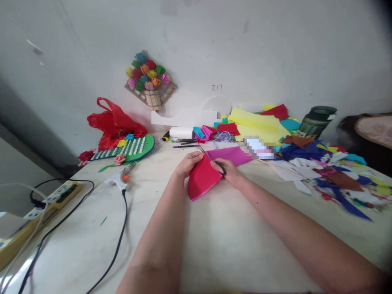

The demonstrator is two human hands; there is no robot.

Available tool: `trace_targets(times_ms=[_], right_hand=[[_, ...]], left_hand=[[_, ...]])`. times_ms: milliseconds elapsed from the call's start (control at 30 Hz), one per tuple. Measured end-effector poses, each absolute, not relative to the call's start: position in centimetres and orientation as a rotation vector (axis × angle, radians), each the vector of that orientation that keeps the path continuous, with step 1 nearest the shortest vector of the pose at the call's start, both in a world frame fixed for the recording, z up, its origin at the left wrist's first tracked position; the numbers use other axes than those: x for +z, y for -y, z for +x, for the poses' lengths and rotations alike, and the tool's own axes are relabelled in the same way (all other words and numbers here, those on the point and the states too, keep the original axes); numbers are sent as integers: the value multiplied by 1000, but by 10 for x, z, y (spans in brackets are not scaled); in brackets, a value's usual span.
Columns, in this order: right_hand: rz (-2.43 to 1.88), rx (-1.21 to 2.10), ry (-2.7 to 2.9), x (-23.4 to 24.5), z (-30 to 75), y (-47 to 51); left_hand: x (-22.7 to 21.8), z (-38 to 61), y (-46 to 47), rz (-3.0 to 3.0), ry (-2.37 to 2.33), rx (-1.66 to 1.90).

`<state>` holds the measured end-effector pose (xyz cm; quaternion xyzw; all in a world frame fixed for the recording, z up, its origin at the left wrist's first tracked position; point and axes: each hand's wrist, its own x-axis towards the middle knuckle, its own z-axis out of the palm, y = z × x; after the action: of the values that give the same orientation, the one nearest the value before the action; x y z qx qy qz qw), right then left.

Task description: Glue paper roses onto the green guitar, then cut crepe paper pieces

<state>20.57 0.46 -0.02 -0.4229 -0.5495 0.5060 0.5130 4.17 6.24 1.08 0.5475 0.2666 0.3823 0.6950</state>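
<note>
My left hand (pixel 189 162) pinches the upper left edge of a folded red paper sheet (pixel 202 178) and holds it just above the table. My right hand (pixel 228 170) grips black-handled scissors (pixel 214 161), whose blades point up and left over the top of the red paper. A magenta sheet (pixel 232 154) lies flat right behind the red one.
A hot glue gun (pixel 120 177) with a black cord lies at the left, near a yellow power strip (pixel 45 204). Loose paper scraps (pixel 337 175) cover the right side. At the back are yellow sheets (pixel 257 124), a red plastic bag (pixel 113 122), a green jar (pixel 317 120) and pens (pixel 185 143).
</note>
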Motion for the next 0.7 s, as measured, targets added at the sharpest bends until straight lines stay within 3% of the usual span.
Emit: trace_targets(times_ms=[367, 467, 600, 700], right_hand=[[-987, 1257, 1380, 12, 230, -7], [-1214, 954, 1498, 18, 238, -11], [-1783, 214, 1847, 19, 245, -18], [-2059, 43, 2036, 15, 250, -22]], left_hand=[[24, 13, -70, 1160, -814, 1056], [26, 6, -72, 1086, -863, 1117], [25, 7, -73, 1039, -935, 1093], [23, 13, -72, 984, -1028, 1099]])
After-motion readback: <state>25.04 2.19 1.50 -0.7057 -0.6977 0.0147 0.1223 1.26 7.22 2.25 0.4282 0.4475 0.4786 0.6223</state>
